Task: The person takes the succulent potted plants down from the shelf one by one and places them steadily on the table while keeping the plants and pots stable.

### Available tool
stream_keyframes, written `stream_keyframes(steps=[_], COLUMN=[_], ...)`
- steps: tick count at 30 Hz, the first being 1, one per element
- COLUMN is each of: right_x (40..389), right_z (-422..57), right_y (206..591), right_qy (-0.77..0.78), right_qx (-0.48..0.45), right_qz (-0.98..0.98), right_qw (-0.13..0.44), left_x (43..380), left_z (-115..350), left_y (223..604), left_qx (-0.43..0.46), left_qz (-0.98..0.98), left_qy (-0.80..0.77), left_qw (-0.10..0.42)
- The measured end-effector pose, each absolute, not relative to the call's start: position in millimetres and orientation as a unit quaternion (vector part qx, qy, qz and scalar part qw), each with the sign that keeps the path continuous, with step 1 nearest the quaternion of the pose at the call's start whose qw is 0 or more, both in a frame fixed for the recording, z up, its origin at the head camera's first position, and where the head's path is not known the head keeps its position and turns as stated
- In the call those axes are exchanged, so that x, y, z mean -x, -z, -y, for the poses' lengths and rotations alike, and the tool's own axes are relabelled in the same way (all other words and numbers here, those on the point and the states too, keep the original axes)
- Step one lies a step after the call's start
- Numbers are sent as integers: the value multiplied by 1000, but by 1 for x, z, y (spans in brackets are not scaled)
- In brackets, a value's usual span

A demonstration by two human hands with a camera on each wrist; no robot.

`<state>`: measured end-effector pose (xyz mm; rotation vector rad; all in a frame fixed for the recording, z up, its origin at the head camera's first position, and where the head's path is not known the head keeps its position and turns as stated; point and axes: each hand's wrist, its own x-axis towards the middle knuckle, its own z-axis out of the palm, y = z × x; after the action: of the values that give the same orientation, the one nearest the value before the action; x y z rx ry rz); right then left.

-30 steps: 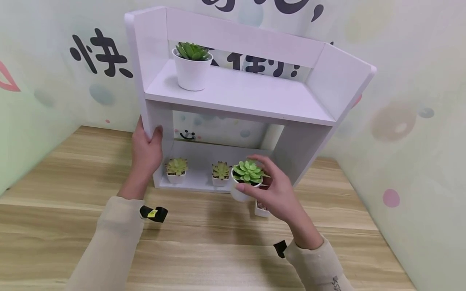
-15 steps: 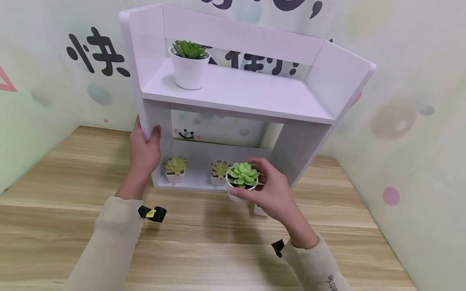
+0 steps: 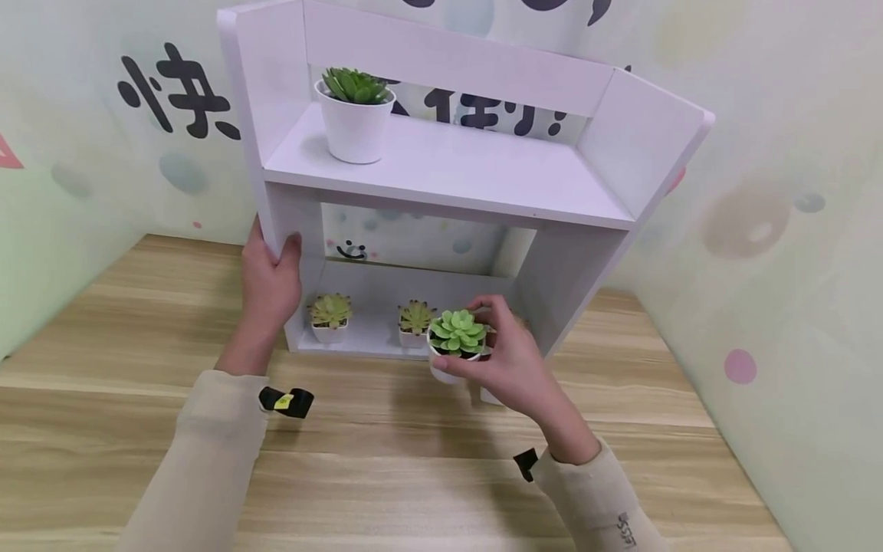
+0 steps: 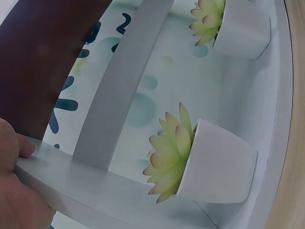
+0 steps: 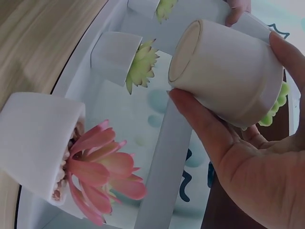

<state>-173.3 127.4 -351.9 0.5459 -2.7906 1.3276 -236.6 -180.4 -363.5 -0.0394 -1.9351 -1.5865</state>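
Note:
My left hand [image 3: 272,284] grips the left side panel of a white two-tier shelf [image 3: 448,172], its thumb on the inner face. In my right hand [image 3: 513,360] I hold a round white pot with a green succulent [image 3: 457,333], thumb and fingers around the pot. It hovers in front of the lower tier, right of the middle small plant. Two small potted succulents, one at left [image 3: 329,316] and one in the middle [image 3: 415,322], stand on that tier. A pink succulent [image 5: 102,167] in a white pot shows below my right hand in the right wrist view; in the head view my hand mostly hides it.
A larger white pot with a dark green succulent [image 3: 355,115] stands at the left of the upper tier. The shelf rests on a wood-grain table [image 3: 386,475] against a patterned wall [image 3: 759,138]. Table surface extends in front of the shelf.
My right hand has moved slightly left with the potted succulent, and its leaves now face me more. My left hand keeps its grip on the shelf panel. The head view has shifted a little.

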Motion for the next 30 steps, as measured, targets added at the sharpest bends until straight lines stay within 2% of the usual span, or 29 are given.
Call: stream_keyframes(steps=[8,30], right_x=[178,184], right_z=[-127,-125], right_y=[358,371], right_qy=[-415,-296], right_qx=[-180,-196], right_qz=[892,935], right_qw=[-15,2], left_x=[235,237], left_z=[179,180], left_y=[363,364], left_qx=[10,16], left_qz=[734,731], left_qy=[604,609], left_qw=[311,307])
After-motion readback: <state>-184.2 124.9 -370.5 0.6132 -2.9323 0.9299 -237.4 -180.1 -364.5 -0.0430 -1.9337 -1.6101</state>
